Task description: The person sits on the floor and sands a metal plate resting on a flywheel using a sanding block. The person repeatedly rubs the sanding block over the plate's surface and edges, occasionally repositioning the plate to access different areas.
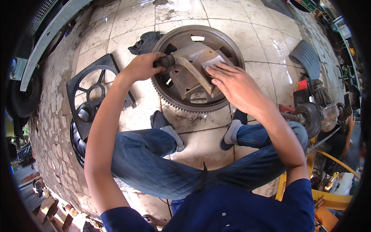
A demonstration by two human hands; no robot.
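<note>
A heavy rusty metal bracket (191, 71) with a bent arm lies on a round, toothed flywheel (228, 41) on the floor before me. My left hand (143, 67) is closed around the dark round knob (166, 61) at the bracket's left end. With its fingers pressed together, my right hand (236, 84) holds a light grey folded sheet (213, 62) against the bracket's flat top. Whether the sheet is sandpaper or cloth I cannot tell. The fingertips cover part of it.
A black plastic fan shroud (73, 83) stands at the left, near a black cloth (146, 42). At right lie a ribbed grey mat (307, 58) and a grinder-like machine (309, 114). Yellow metal framing (328, 199) and another person's arm (349, 133) show farther right.
</note>
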